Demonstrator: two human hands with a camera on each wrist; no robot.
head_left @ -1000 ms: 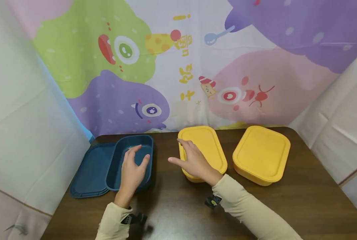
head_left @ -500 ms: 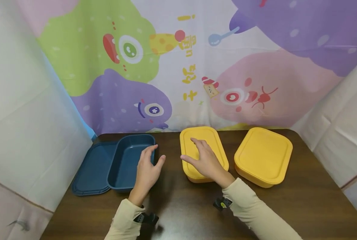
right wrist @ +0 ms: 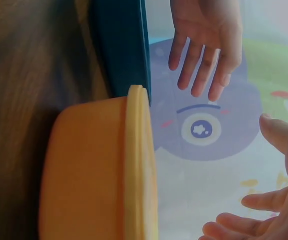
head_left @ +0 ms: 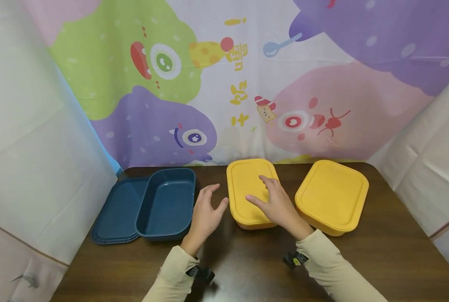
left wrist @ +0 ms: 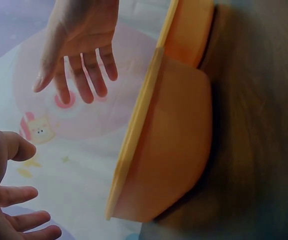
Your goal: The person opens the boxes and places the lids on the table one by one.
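Note:
In the head view a lidded yellow food box [head_left: 248,193] stands at the middle of the table. My left hand [head_left: 206,216] hovers just left of it, fingers spread and relaxed, holding nothing. Above the box's right side is my right hand [head_left: 281,205], its thumb and fingers apart and nothing between them. Both wrist views show the hands raised above the level of the lid, with air between them and the box. The side wall of this yellow box [left wrist: 169,135] fills the middle of the left wrist view.
Left of the hands lies an uncovered dark blue box [head_left: 165,209], overlapping its flat blue lid [head_left: 115,214]. A second lidded yellow box [head_left: 331,195] stands on the right. Behind the brown table [head_left: 247,268] hangs a cartoon-printed cloth [head_left: 224,142].
Both hands have moved right. The left went from over the blue box to the middle yellow box's left side; the right crossed that lid to its right side. The boxes stayed put.

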